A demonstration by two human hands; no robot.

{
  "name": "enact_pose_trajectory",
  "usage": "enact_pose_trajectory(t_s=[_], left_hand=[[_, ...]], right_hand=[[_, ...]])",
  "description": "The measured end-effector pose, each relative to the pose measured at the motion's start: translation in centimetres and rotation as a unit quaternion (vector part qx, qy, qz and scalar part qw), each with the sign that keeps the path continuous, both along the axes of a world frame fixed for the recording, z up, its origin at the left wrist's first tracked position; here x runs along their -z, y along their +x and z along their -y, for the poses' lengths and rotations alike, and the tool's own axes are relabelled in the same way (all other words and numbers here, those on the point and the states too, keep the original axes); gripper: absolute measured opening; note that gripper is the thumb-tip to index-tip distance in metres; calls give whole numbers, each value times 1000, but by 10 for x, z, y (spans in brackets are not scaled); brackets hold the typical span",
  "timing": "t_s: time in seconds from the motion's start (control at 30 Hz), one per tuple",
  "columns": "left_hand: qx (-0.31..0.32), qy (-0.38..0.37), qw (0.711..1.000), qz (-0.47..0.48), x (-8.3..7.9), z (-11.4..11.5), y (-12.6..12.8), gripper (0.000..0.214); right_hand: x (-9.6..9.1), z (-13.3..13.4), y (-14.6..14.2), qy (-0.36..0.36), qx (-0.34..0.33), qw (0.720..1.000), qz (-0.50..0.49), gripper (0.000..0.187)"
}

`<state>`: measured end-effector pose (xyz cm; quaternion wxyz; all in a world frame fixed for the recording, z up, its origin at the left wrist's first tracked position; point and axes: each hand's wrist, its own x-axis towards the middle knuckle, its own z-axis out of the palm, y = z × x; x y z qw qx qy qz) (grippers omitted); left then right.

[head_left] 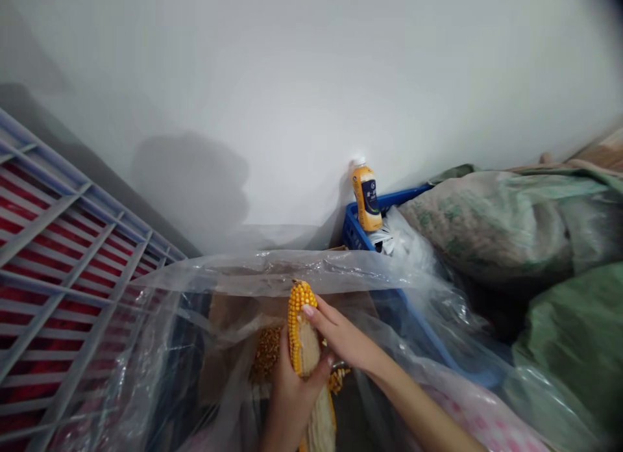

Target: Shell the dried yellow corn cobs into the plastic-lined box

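Corn cob [296, 315], one, kernels left only around its tip, pale bare core below. Left hand [292, 400] wraps it firmly; right hand [343, 335] lays extended fingers across it, grip unclear (a steady hold suits such dry kernels). Beyond the cob: one orange-labelled bottle [365, 197], one blue crate [355, 228], one mottled sack [487, 225], one green sack [579, 348].

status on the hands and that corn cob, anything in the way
Left hand gripping partly shelled corn cob. Right hand fingers on its kernels. Clear plastic sheeting draped around both hands.
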<state>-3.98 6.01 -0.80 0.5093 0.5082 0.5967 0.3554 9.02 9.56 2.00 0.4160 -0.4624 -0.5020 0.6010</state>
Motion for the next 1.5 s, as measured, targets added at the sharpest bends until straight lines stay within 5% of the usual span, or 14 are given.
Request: enact_pose_trajectory(t_s=[0.4, 0.67, 0.87, 1.23, 1.5], left_hand=[[-10, -15, 1000, 20, -19, -3, 2, 69], [19, 4, 999, -33, -7, 0, 4, 73], [-4, -25, 1000, -18, -18, -1, 7, 75], [11, -17, 1000, -8, -19, 2, 7, 72], [-12, -4, 1000, -10, -11, 2, 5, 78]], right_hand=[[1, 5, -8, -21, -10, 993, -116, 45], [0, 0, -11, -81, 79, 988, -103, 44], [5, 3, -10, -29, 59, 994, -87, 39], [-2, 2, -15, -123, 79, 971, -188, 47], [9, 4, -11, -99, 53, 975, -193, 43]])
